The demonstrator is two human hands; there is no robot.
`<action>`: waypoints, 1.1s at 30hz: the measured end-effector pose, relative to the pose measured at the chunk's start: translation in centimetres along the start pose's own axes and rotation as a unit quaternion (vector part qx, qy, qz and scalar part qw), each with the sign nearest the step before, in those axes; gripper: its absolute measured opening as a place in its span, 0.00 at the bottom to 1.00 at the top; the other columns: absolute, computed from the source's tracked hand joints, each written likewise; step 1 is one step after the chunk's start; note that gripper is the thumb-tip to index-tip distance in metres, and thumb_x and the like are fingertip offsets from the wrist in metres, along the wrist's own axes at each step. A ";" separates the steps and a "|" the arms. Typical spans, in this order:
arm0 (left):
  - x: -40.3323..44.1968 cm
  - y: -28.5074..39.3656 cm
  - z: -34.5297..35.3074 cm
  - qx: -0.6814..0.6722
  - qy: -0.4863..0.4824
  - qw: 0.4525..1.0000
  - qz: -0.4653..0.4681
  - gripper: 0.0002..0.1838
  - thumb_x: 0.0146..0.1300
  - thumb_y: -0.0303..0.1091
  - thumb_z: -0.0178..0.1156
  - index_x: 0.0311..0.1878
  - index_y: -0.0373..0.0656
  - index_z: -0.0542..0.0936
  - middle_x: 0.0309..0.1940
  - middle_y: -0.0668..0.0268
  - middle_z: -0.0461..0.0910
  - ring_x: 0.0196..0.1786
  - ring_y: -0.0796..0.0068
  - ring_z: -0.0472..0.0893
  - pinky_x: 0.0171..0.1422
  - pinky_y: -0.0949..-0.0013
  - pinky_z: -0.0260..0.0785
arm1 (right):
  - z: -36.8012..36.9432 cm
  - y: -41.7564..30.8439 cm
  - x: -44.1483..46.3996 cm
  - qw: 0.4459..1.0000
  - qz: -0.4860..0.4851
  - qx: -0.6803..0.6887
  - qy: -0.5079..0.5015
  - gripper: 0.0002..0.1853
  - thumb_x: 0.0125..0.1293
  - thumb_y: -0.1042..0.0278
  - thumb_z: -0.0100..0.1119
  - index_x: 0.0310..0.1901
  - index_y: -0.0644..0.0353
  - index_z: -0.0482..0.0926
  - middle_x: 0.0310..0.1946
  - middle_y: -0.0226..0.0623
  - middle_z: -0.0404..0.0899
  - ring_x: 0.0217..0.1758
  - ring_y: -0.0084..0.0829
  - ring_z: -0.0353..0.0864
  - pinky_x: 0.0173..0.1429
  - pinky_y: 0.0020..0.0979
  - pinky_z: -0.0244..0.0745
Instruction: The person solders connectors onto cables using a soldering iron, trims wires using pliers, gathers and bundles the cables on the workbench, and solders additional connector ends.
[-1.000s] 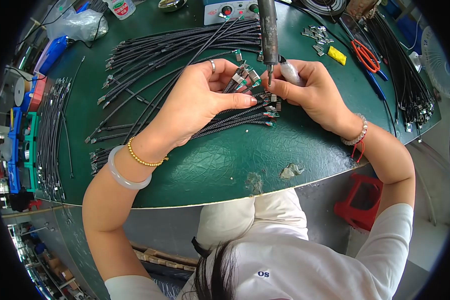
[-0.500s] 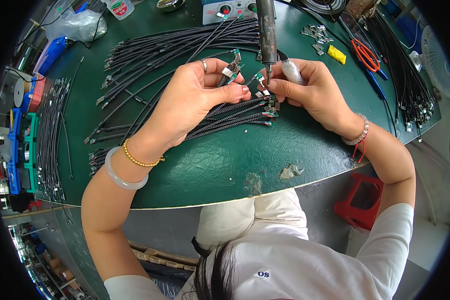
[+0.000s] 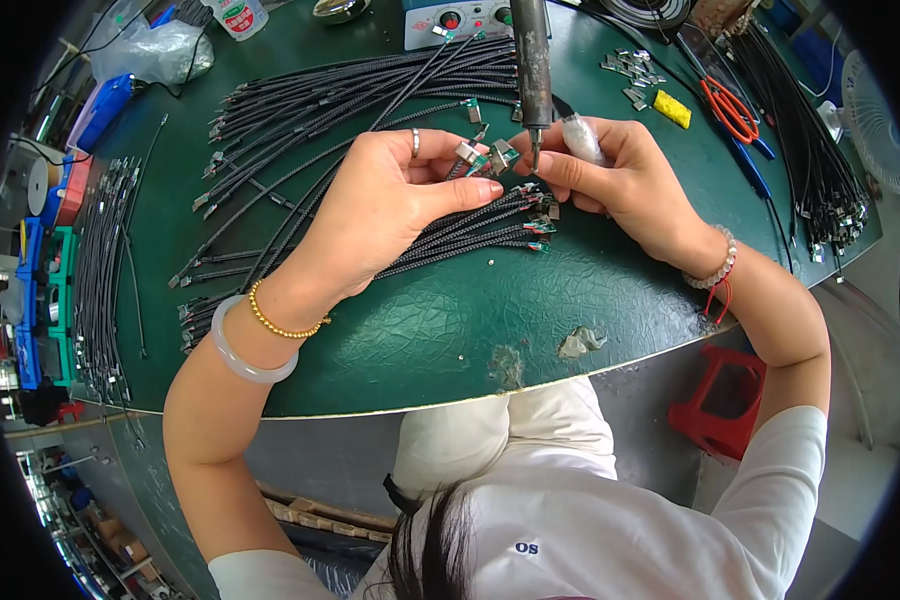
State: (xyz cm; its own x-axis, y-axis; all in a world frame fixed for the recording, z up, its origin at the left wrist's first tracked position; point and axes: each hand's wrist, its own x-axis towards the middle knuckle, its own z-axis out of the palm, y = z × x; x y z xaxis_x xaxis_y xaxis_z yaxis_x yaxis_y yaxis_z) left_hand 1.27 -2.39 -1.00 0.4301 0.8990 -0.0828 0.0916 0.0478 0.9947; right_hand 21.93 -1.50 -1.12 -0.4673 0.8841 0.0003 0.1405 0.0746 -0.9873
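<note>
My left hand [image 3: 395,200] is closed round black braided cables, whose metal connectors with green boards [image 3: 485,157] stick out by the fingertips. A soldering iron [image 3: 534,80] points down from above, its tip close to the fingers of my right hand [image 3: 615,180]. That hand is closed on a whitish, plastic-wrapped thing [image 3: 581,138] with a dark lead; what its thumb and fingertip pinch is too small to tell. Just below both hands, more cable ends with connectors [image 3: 540,229] lie on the green table [image 3: 420,340].
Black cables [image 3: 370,85] are spread behind my hands, with other bundles at far left [image 3: 105,270] and right [image 3: 820,170]. A control box [image 3: 460,22], loose metal connectors [image 3: 634,70], a yellow block [image 3: 673,110] and orange-handled pliers [image 3: 730,112] lie toward the back.
The connectors at my left fingertips have shifted and turned, and a connector that was near my right fingertips is now beside the left ones. My right hand has hardly moved.
</note>
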 end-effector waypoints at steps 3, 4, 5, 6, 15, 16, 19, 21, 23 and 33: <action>0.0 0.0 0.2 -0.004 0.002 1.000 -0.004 0.12 0.50 0.22 0.62 0.39 0.34 0.75 0.34 0.65 0.78 0.39 0.80 0.76 0.47 0.77 0.69 | 0.1 0.0 0.0 1.000 0.006 0.009 -0.004 0.12 0.59 0.65 0.57 0.40 0.65 0.77 0.22 0.25 0.72 0.23 0.09 0.65 0.23 0.11 0.56; 0.0 0.0 0.4 -0.008 0.005 1.000 -0.008 0.12 0.49 0.21 0.63 0.39 0.35 0.75 0.34 0.66 0.77 0.38 0.80 0.76 0.47 0.77 0.69 | 0.1 0.0 0.0 1.000 0.006 0.009 -0.004 0.12 0.59 0.65 0.57 0.40 0.65 0.77 0.22 0.25 0.72 0.23 0.09 0.65 0.23 0.11 0.56; 0.0 -0.1 0.5 -0.008 0.005 1.000 -0.008 0.12 0.49 0.21 0.63 0.39 0.35 0.75 0.34 0.66 0.77 0.38 0.80 0.76 0.47 0.77 0.69 | 0.0 0.0 0.0 1.000 0.004 0.008 -0.006 0.12 0.59 0.66 0.57 0.40 0.65 0.77 0.22 0.25 0.72 0.23 0.09 0.65 0.23 0.11 0.56; 0.1 -0.2 0.6 -0.012 0.017 1.000 0.011 0.12 0.48 0.21 0.63 0.38 0.35 0.75 0.32 0.67 0.77 0.36 0.83 0.75 0.44 0.79 0.69 | 0.0 0.1 0.0 1.000 0.001 0.006 -0.008 0.11 0.58 0.66 0.58 0.39 0.65 0.77 0.22 0.25 0.73 0.23 0.09 0.65 0.23 0.11 0.56; 0.1 -0.1 0.5 -0.028 0.042 0.999 0.014 0.13 0.47 0.22 0.64 0.37 0.35 0.73 0.31 0.67 0.77 0.34 0.84 0.75 0.42 0.80 0.69 | -0.1 -0.2 -0.1 1.000 -0.003 0.025 -0.008 0.10 0.58 0.68 0.57 0.39 0.64 0.77 0.26 0.26 0.76 0.23 0.10 0.65 0.23 0.12 0.57; 0.1 -0.2 0.5 -0.039 0.039 0.998 0.011 0.13 0.48 0.22 0.64 0.37 0.35 0.72 0.31 0.66 0.77 0.34 0.83 0.76 0.42 0.80 0.69 | 0.1 -0.1 0.0 1.000 -0.003 0.025 -0.008 0.10 0.58 0.68 0.57 0.39 0.64 0.77 0.26 0.26 0.76 0.23 0.10 0.65 0.23 0.12 0.57; 0.1 -0.1 0.4 -0.076 0.034 0.997 0.008 0.11 0.51 0.22 0.61 0.38 0.34 0.72 0.31 0.64 0.77 0.35 0.81 0.77 0.43 0.79 0.70 | 0.3 0.3 0.1 0.998 -0.047 0.025 0.021 0.10 0.58 0.70 0.58 0.39 0.64 0.77 0.25 0.26 0.76 0.23 0.10 0.67 0.24 0.12 0.59; 0.1 -0.1 0.2 -0.067 0.025 0.997 0.004 0.12 0.53 0.23 0.60 0.40 0.35 0.71 0.33 0.63 0.77 0.37 0.78 0.78 0.44 0.78 0.70 | 0.0 0.5 0.2 1.000 -0.003 0.016 -0.009 0.10 0.57 0.71 0.58 0.40 0.65 0.77 0.25 0.26 0.76 0.23 0.11 0.69 0.25 0.13 0.61; 0.1 -0.1 0.1 -0.058 0.017 0.998 0.000 0.13 0.54 0.25 0.60 0.42 0.35 0.69 0.34 0.63 0.76 0.39 0.75 0.79 0.45 0.77 0.70 | -0.1 0.5 0.1 1.000 0.000 0.013 -0.011 0.10 0.57 0.71 0.58 0.40 0.65 0.77 0.25 0.26 0.76 0.23 0.12 0.69 0.25 0.13 0.61; 0.0 0.1 0.4 -0.035 0.039 0.999 0.007 0.08 0.51 0.22 0.60 0.36 0.33 0.76 0.32 0.65 0.77 0.36 0.82 0.76 0.43 0.79 0.69 | -0.2 0.0 0.0 1.000 0.023 0.011 0.004 0.11 0.58 0.67 0.57 0.38 0.66 0.77 0.26 0.29 0.76 0.22 0.12 0.67 0.24 0.12 0.59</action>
State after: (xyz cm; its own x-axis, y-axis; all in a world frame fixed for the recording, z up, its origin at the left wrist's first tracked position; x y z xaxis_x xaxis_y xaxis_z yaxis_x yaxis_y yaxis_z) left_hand 1.60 -2.56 -0.92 0.3597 0.9308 -0.0655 0.0221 0.0617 0.9979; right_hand 22.08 -1.39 -1.10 -0.4537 0.8901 -0.0438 0.1420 0.0237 -0.9896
